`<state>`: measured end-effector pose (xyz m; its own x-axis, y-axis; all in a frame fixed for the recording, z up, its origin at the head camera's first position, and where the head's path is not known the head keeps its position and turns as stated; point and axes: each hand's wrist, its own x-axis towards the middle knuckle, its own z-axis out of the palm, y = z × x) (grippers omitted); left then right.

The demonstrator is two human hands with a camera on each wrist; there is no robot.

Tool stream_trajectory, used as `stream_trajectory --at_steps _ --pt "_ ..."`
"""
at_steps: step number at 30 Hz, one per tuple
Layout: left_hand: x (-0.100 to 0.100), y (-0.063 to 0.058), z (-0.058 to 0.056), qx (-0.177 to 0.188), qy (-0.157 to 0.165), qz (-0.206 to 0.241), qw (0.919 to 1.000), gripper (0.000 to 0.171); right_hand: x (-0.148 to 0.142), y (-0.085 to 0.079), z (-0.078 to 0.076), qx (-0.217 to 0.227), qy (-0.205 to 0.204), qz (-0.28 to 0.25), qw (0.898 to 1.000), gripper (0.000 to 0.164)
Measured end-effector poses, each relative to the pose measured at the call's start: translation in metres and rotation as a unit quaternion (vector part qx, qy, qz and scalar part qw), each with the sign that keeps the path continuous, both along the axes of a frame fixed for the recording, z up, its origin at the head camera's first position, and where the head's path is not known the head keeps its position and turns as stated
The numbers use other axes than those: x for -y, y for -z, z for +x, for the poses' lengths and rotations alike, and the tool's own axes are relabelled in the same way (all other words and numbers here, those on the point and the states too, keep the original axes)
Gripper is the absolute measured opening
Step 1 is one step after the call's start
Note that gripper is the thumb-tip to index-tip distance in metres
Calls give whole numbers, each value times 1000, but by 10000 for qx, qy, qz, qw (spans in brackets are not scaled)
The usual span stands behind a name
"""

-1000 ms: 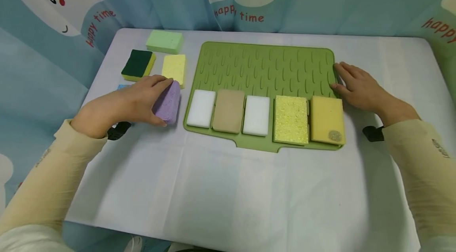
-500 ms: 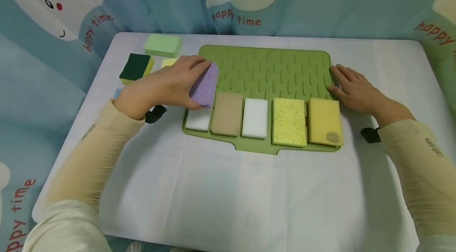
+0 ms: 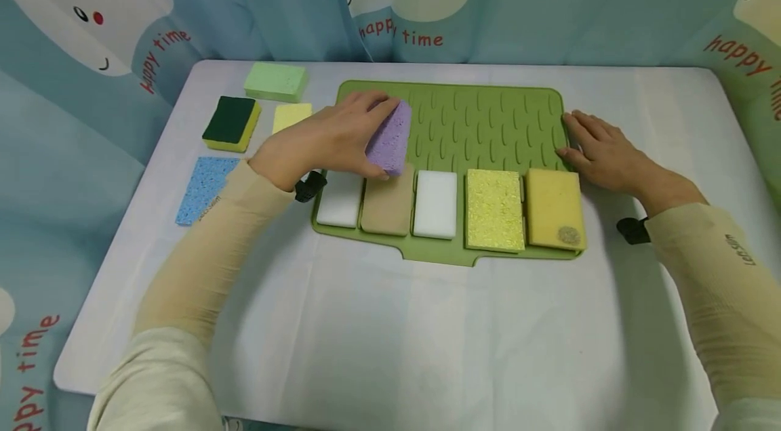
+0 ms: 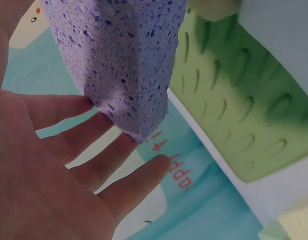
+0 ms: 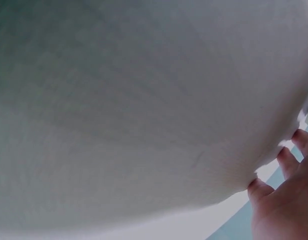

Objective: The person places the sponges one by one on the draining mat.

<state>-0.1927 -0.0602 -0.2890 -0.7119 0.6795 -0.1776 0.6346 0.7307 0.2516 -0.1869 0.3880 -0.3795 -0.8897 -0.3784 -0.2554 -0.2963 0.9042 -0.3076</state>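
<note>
My left hand (image 3: 348, 136) grips a purple porous sponge (image 3: 390, 137) between thumb and fingers, above the left part of the green ridged mat (image 3: 488, 126). In the left wrist view the purple sponge (image 4: 119, 65) is tilted, its lower end against the fingertips. Along the mat's near side lie a white sponge (image 3: 338, 202), a tan sponge (image 3: 386, 211), another white sponge (image 3: 435, 204), a glittery yellow sponge (image 3: 494, 209) and a plain yellow sponge (image 3: 552, 204). My right hand (image 3: 610, 150) rests with extended fingers at the mat's right edge, holding nothing.
Left of the mat on the white table (image 3: 439, 343) lie a light green sponge (image 3: 276, 82), a green-and-yellow scouring sponge (image 3: 232, 122), a pale yellow sponge (image 3: 291, 115) and a blue sponge (image 3: 206, 183). A blue printed curtain (image 3: 549, 4) hangs behind the table.
My left hand has carried the purple sponge rightward from the table's left side to over the mat, uncovering the blue sponge. My right hand has stayed at the mat's edge.
</note>
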Motion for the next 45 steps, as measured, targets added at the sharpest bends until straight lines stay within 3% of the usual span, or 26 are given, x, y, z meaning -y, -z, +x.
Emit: stream_trajectory --at_steps 11,20,24,34,45 --pt "-38 3 -13 -147 100 -119 9998 107 -3 -1 2 20 44 -82 10000 70" --pt "-68 7 -18 -681 205 -11 9975 103 -6 -1 4 67 96 -104 9999 70" --pt "-81 6 -20 -755 217 -73 9969 104 -4 -1 3 108 127 -153 9997 71" --pt "-109 6 -22 -601 117 -361 9975 109 -2 0 0 43 158 -294 9994 70" --pt "-119 10 -22 -453 66 -382 9982 112 -4 -10 -1 239 390 -113 9989 66"
